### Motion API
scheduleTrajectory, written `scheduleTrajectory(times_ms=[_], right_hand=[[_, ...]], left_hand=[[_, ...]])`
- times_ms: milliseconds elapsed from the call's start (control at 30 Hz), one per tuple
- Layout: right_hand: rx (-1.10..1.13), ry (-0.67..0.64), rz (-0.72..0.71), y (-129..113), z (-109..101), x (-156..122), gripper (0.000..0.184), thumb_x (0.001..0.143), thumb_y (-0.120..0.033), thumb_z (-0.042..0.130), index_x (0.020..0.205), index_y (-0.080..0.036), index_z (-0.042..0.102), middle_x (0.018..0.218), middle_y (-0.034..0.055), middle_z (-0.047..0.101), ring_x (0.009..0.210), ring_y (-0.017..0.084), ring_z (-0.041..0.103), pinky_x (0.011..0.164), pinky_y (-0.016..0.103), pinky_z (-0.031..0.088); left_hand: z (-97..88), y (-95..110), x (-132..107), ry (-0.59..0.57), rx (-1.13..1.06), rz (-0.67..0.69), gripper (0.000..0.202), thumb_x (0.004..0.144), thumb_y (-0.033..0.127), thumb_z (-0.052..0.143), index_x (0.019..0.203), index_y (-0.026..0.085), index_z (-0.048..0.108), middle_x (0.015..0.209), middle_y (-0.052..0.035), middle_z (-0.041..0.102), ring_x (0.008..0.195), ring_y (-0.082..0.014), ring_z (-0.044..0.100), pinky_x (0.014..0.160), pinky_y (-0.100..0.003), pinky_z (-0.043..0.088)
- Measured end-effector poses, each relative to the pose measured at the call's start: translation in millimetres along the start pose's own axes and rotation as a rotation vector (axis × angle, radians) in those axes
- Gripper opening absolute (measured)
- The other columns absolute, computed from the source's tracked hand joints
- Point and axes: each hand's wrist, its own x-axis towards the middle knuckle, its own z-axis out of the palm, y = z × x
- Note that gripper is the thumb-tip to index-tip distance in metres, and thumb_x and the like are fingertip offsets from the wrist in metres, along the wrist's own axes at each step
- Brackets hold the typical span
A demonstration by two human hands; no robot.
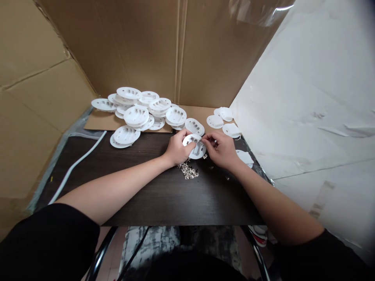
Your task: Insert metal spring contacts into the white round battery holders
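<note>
My left hand [179, 149] grips a round white plastic battery housing [197, 153] by its left side, thumb over the recessed slots. At the housing's upper right edge, my right hand [219, 147] has thumb and index finger pinched together; whatever is between them is too small to make out. Just below the housing lies a small heap of metal contact pieces [189, 171] on the dark table. One loose contact piece [205, 156] sits near the housing's lower right. Another white housing [194, 127] rests right behind the held one.
Stacked white housings [136, 116] spread over a cardboard sheet [101, 121] at the back left. More white discs [231, 130] lie at the right. A white cable [76, 166] crosses the table's left side. Cardboard walls [140, 47] enclose the back and left; a white wall stands right.
</note>
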Motion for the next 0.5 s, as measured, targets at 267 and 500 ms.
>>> scheduleTrajectory(times_ms=[267, 500], right_hand=[[-0.072, -0.015, -0.111, 1.1, 0.8, -1.3, 0.008, 0.103, -0.022, 0.063, 0.099, -0.023, 0.070, 0.091, 0.0060, 0.071, 0.080, 0.022, 0.063, 0.075, 0.038, 0.052], [-0.069, -0.024, -0.158, -0.3, -2.1, -4.5, 0.009, 0.102, -0.022, 0.066, 0.106, -0.024, 0.075, 0.104, 0.0083, 0.075, 0.088, 0.024, 0.067, 0.081, 0.042, 0.057]], left_hand=[[0.6, -1.8, 0.0, -0.019, -0.018, 0.009, 0.018, 0.079, 0.024, 0.075, 0.094, 0.018, 0.066, 0.088, -0.0046, 0.075, 0.080, -0.0198, 0.066, 0.071, -0.031, 0.052], [1.8, -2.9, 1.7, 0.005, -0.050, -0.012, 0.017, 0.078, 0.021, 0.073, 0.093, 0.018, 0.065, 0.085, -0.0044, 0.074, 0.077, -0.0195, 0.066, 0.069, -0.031, 0.052]])
